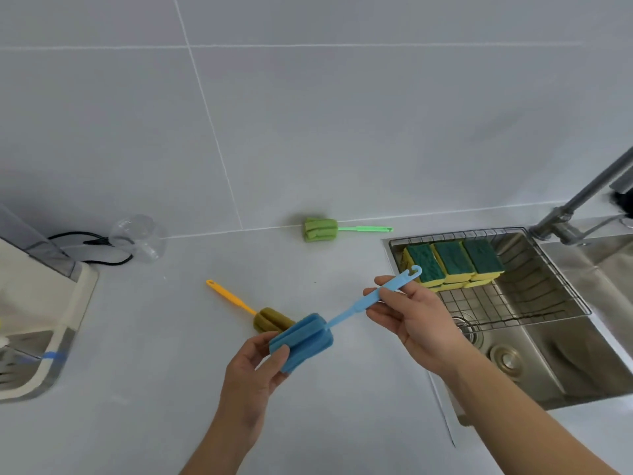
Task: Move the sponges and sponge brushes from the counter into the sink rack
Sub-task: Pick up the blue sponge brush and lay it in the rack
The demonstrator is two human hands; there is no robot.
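A blue sponge brush (303,341) is held above the counter by both hands. My left hand (250,371) grips its blue sponge head, and my right hand (407,313) pinches its handle near the hooked end. An orange-handled sponge brush (270,318) lies on the counter just behind the blue head. A green sponge brush (320,229) lies by the wall. Several yellow-and-green sponges (454,262) stand stacked in the wire sink rack (548,293) at the sink's far left corner.
The steel sink (548,365) with its drain opens to the right, and a grey faucet (582,200) leans over it. A clear plastic cup (140,238) and a black cable sit at the back left. A white dish drainer (41,330) stands at the left edge.
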